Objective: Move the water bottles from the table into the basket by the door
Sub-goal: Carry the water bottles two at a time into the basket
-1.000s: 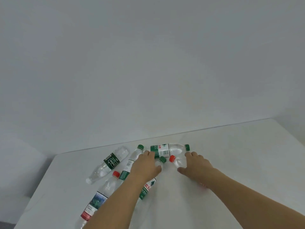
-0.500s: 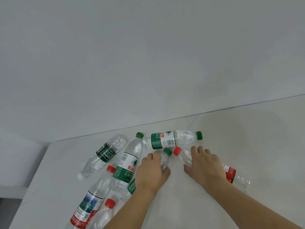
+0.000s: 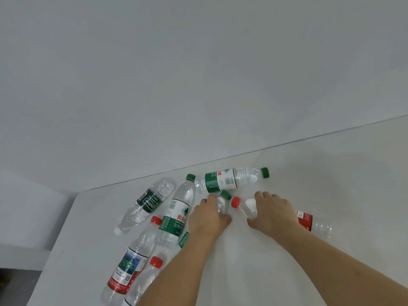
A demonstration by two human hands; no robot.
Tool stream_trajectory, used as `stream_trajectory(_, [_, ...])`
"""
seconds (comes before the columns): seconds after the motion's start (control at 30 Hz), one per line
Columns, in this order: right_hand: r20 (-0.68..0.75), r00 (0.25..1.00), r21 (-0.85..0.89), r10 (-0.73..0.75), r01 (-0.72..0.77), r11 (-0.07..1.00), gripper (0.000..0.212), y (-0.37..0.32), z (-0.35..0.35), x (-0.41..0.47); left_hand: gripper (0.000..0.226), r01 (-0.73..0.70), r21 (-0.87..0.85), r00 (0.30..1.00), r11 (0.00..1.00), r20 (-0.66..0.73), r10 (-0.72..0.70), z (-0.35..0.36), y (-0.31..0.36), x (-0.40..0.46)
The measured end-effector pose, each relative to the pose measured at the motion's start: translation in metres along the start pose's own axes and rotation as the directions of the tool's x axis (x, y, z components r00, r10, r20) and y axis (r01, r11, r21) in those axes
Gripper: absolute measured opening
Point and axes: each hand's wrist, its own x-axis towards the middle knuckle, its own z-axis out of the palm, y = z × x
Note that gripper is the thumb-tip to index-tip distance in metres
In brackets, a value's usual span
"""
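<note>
Several clear plastic water bottles lie on their sides on a white table [image 3: 331,173]. My left hand [image 3: 207,217] wraps a green-capped bottle [image 3: 221,203], which my arm mostly hides. My right hand [image 3: 273,214] grips a red-capped bottle [image 3: 309,220] with a red label near its neck. Just beyond both hands rests a green-labelled bottle [image 3: 227,181]. To the left lie a tall green-labelled bottle [image 3: 176,214], a dark-labelled bottle [image 3: 146,203], a blue-and-red-labelled bottle [image 3: 129,266] and another red-capped bottle [image 3: 145,281]. No basket or door is in view.
A plain white wall [image 3: 198,74] rises right behind the table's far edge. The table's left edge [image 3: 59,239] runs down the left side, with a lower grey ledge and dark floor [image 3: 17,279] beyond it.
The view has shifted, so more bottles show at the lower left. Both hands have closed round their bottles, the left on the green-capped one and the right on the red-capped one.
</note>
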Motion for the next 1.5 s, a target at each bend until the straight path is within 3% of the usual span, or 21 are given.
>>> stream_trajectory(0.07, [0.024, 0.999, 0.118, 0.025, -0.028, 0.993, 0.055, -0.004, -0.012, -0.017, 0.063, 0.02, -0.114, 1.0, 0.993, 0.01, -0.019, -0.014, 0.003, -0.013])
stream_trajectory(0.17, [-0.018, 0.989, 0.472, 0.147, -0.121, 0.873, 0.051, -0.01, -0.057, -0.039, 0.044, -0.021, -0.421, 0.99, 0.907, -0.135, -0.04, -0.05, 0.011, -0.046])
stream_trajectory(0.23, [-0.047, 0.986, 0.67, 0.159, -0.086, 0.737, 0.04, -0.02, -0.096, -0.053, 0.034, -0.052, -0.623, 0.971, 0.78, -0.214, -0.106, -0.09, 0.017, -0.068])
stream_trajectory(0.33, [-0.115, 0.991, 0.765, 0.067, 0.045, 0.642, 0.034, -0.048, -0.157, -0.073, 0.028, -0.172, -0.721, 0.929, 0.671, -0.345, -0.132, -0.16, 0.028, -0.096])
stream_trajectory(0.53, [-0.35, 0.937, 0.798, 0.005, 0.296, 0.525, 0.038, -0.113, -0.286, -0.108, 0.022, -0.389, -0.724, 0.797, 0.57, -0.574, -0.187, -0.31, 0.042, -0.157])
stream_trajectory(0.7, [-0.474, 0.88, 0.816, -0.017, 0.447, 0.367, 0.029, -0.169, -0.363, -0.139, 0.025, -0.469, -0.694, 0.678, 0.546, -0.679, -0.281, -0.391, 0.026, -0.205])
stream_trajectory(0.8, [-0.53, 0.843, 0.765, -0.089, 0.522, 0.377, 0.031, -0.204, -0.387, -0.157, 0.024, -0.489, -0.66, 0.617, 0.57, -0.724, -0.309, -0.418, 0.006, -0.233])
stream_trajectory(0.97, [-0.556, 0.813, 0.732, -0.173, 0.578, 0.362, 0.03, -0.259, -0.39, -0.188, 0.018, -0.457, -0.625, 0.524, 0.633, -0.764, -0.376, -0.441, -0.045, -0.276])
stream_trajectory(1.2, [-0.552, 0.8, 0.72, -0.234, 0.599, 0.351, 0.032, -0.345, -0.377, -0.229, 0.021, -0.389, -0.616, 0.451, 0.685, -0.776, -0.441, -0.454, -0.127, -0.33])
stream_trajectory(1.5, [-0.574, 0.751, 0.69, -0.327, 0.659, 0.3, 0.034, -0.495, -0.353, -0.313, 0.02, -0.34, -0.556, 0.319, 0.759, -0.827, -0.463, -0.503, -0.263, -0.432])
